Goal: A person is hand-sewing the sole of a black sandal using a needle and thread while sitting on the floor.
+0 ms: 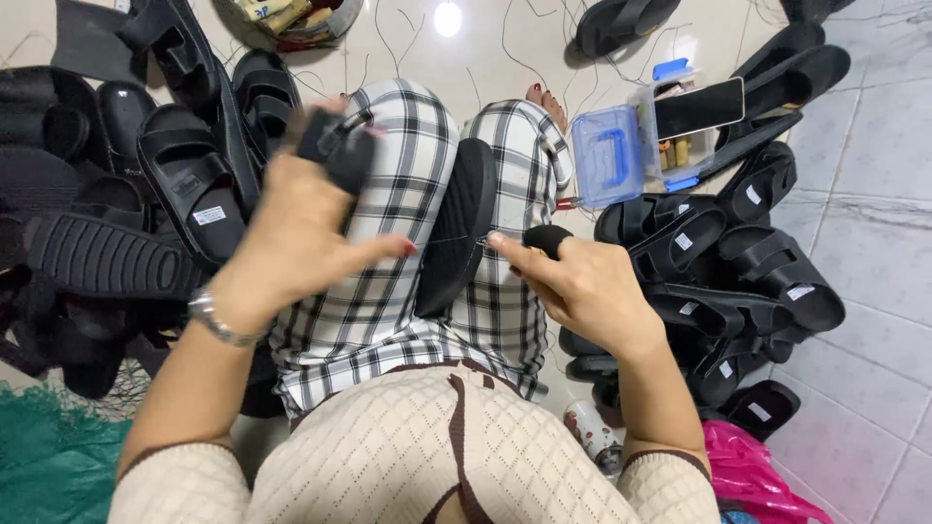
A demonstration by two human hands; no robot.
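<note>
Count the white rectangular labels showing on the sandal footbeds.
About 9: one on the left pile; the others in the right pile, for example. More may be hidden.

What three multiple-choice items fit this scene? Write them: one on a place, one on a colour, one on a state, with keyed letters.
1. Where does the black sole lie?
A. between the knees
B. on the green mesh
C. in the plastic box

2. What colour is the bag at lower right?
A. white
B. pink
C. yellow

3. How stands the clear plastic box?
A. taped shut
B. upside down
C. open

Key: 1 A, it rests in the lap between the checked trouser legs, by the right hand; 2 B, bright pink plastic; 3 C, its blue-handled lid lies flipped aside.
</note>
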